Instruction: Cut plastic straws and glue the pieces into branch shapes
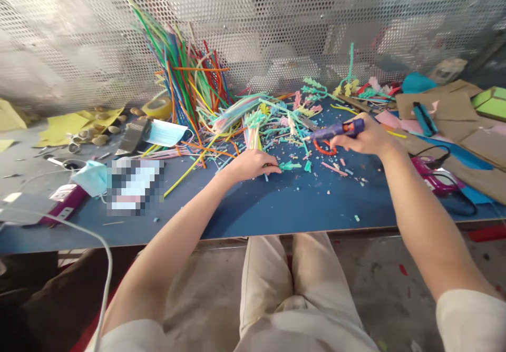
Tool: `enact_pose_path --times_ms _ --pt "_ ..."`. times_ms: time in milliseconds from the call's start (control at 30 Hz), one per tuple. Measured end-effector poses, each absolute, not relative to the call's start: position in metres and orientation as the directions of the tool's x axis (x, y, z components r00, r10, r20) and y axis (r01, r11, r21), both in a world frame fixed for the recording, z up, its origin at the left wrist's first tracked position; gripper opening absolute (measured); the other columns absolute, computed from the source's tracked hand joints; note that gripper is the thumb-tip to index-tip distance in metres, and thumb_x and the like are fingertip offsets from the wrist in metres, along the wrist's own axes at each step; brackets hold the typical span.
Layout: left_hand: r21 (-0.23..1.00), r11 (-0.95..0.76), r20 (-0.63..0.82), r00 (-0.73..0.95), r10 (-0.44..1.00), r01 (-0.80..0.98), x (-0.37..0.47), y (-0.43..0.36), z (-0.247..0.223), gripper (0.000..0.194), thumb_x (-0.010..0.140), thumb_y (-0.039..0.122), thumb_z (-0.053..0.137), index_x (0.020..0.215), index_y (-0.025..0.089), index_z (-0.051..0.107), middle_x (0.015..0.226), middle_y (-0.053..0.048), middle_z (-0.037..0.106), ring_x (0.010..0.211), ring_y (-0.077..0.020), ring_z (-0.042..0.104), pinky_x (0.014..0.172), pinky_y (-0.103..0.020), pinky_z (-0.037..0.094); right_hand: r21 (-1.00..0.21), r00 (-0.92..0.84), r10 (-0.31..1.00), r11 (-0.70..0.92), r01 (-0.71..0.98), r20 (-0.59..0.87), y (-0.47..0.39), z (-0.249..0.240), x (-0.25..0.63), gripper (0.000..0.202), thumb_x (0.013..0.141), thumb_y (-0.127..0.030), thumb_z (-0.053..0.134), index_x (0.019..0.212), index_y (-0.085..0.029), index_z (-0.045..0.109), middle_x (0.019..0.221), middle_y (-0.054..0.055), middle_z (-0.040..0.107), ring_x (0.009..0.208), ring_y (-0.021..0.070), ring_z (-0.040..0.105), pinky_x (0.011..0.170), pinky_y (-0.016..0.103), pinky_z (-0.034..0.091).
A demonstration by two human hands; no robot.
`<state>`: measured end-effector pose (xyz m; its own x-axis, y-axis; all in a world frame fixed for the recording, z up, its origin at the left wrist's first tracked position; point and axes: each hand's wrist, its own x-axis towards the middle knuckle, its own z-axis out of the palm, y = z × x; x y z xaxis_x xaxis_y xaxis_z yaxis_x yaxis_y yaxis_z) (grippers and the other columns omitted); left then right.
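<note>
Your right hand (pixel 358 135) grips the glue gun (pixel 338 130), 2 o'clock from curled left hand (pixel 259 165) (can't tell grasp); steady the nozzle (pixel 308 138).

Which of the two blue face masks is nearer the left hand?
The farther-back mask, beside the tall coloured stems. The other mask lies by a purple power strip, farther from the left hand.

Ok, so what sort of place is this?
Probably a craft workshop: multicoloured pipe cleaners stand bunched on a blue worktable, small scraps lie scattered, and the right hand holds a purple glue gun.
</note>
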<state>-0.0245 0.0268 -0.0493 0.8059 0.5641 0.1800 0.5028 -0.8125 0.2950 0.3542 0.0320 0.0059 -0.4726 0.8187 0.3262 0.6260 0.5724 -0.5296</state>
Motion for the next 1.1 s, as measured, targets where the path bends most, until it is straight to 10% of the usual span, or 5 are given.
enact_pose_path --times_ms 1100 --pt "0.201 -0.864 0.315 0.805 0.503 0.461 -0.022 0.018 -0.042 0.032 0.105 0.048 0.067 0.091 0.022 0.078 0.082 -0.001 0.080 0.074 -0.0152 0.073 0.066 -0.027 0.044 -0.629 -0.720 0.685 0.611 0.480 0.115 0.036 -0.017 0.331 0.054 0.098 -0.056 0.067 0.057 -0.022 0.069 0.049 0.000 0.062 0.043 0.0105 0.050 0.047 0.029 0.035"
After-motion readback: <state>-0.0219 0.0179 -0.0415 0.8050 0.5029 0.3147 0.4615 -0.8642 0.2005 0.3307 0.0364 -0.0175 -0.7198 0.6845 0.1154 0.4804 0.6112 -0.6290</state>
